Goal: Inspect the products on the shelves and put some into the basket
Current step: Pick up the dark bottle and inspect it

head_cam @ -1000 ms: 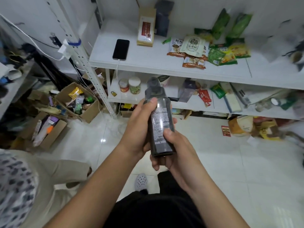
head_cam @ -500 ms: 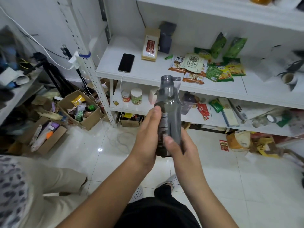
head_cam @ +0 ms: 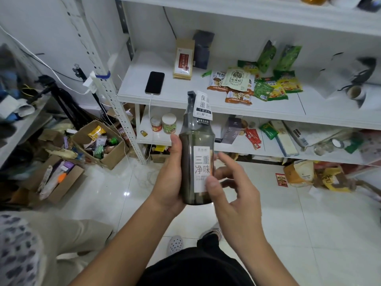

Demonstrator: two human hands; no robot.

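Between both hands, dark bottle [head_cam: 196, 162] under inspection: left hand [head_cam: 169, 178] wraps it, right hand [head_cam: 233, 186] fingers [head_cam: 212, 182] half-open, thumb touching label. No basket visible; nothing judged placed yet.

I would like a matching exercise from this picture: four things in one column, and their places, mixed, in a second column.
Things:
1. dark bottle
2. black phone
3. two small jars
4. open cardboard box

Places:
A. on the lower shelf, near its left end
B. on the floor, left of the shelf post
C. held upright in the left hand, with the right hand's thumb on its label
D. flat on the middle shelf, with a white cable plugged in

Pairs: 1-C, 2-D, 3-A, 4-B
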